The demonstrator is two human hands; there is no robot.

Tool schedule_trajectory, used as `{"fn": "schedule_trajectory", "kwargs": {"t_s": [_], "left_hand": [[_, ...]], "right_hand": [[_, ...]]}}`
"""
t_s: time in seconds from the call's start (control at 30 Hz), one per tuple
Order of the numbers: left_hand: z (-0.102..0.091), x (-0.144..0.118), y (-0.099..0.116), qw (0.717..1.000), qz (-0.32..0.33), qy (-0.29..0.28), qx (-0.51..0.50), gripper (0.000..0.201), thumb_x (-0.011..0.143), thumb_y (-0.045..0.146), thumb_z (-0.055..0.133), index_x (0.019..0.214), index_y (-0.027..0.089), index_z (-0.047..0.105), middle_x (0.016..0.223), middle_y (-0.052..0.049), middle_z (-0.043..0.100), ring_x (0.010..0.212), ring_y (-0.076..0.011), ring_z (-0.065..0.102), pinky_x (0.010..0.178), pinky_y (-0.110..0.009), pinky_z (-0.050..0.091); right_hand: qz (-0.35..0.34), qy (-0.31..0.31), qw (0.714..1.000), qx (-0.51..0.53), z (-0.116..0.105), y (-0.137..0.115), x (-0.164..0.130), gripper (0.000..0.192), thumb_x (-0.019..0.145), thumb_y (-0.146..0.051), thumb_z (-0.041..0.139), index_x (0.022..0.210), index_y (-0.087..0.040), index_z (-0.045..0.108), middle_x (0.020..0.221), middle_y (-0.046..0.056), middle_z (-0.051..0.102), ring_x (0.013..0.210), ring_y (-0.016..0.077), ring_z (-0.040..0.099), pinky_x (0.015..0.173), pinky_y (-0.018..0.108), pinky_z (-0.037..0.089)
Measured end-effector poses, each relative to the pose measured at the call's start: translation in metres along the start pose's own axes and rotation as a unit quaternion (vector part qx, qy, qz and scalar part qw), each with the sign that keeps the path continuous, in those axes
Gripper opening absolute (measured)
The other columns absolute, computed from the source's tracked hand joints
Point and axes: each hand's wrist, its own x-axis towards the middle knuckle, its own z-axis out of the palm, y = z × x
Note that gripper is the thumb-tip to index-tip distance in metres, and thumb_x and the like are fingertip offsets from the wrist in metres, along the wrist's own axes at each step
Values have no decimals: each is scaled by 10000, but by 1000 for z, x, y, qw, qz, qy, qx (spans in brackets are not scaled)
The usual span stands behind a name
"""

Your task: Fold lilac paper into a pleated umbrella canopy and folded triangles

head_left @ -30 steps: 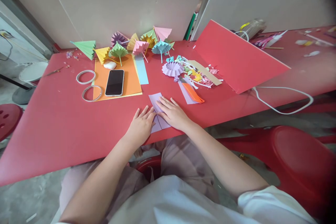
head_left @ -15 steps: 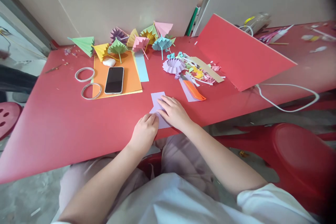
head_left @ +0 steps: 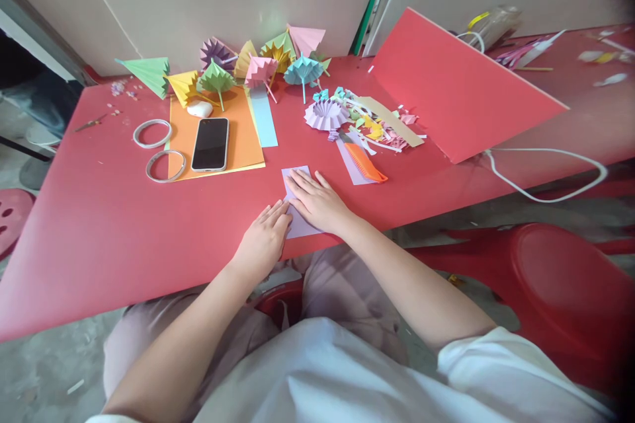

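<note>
A sheet of purple paper [head_left: 303,227] lies on the red table near its front edge, partly covered by both hands. My right hand [head_left: 317,201] rests flat on its upper part, fingers spread. At the paper's left edge, my left hand [head_left: 265,231] presses down with fingers stretched out side by side. To the right, an orange utility knife [head_left: 364,162] lies over a strip of purple paper [head_left: 347,162]. Behind it stands a pleated purple paper ring [head_left: 326,115].
Folded paper umbrellas [head_left: 217,81] line the back. A phone [head_left: 210,144] lies on orange paper [head_left: 245,145], beside two tape rolls [head_left: 165,166]. Paper scraps [head_left: 381,132] are heaped near a tilted red board [head_left: 461,92]. A red stool [head_left: 560,284] stands at right.
My left hand's curled fingers have straightened along the paper's edge. My right hand's fingers have spread over the upper part. The camera view has shifted slightly.
</note>
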Motion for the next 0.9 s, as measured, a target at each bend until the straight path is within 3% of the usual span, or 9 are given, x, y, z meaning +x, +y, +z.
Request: {"fn": "schedule_trajectory", "kwargs": {"t_s": [0.4,0.57,0.9], "left_hand": [[-3,3,0,1000,2,-14,2,214,902,93,379,977,122,577,1261,-141,553,1207,-229,493,1027,-384,400],[-6,4,1,999,-7,-19,31,176,908,144,411,927,139,586,1294,-137,531,1238,-271,454,1024,-436,384],[-8,5,0,999,-16,-44,28,199,925,180,389,936,160,587,1327,-126,505,1290,-259,383,1044,-444,350]], "right_hand": [[28,-2,1000,-1,-2,-6,1,512,939,-311,209,1413,-133,286,1484,87,266,1368,196,235,1117,474,158],[22,9,1000,-3,1,-5,0,523,941,-329,208,1416,-120,277,1485,93,258,1371,208,224,1113,481,165],[-8,-13,1000,6,-1,-3,2,535,942,-352,194,1426,-127,232,1483,96,247,1377,212,206,1093,577,119]]}}
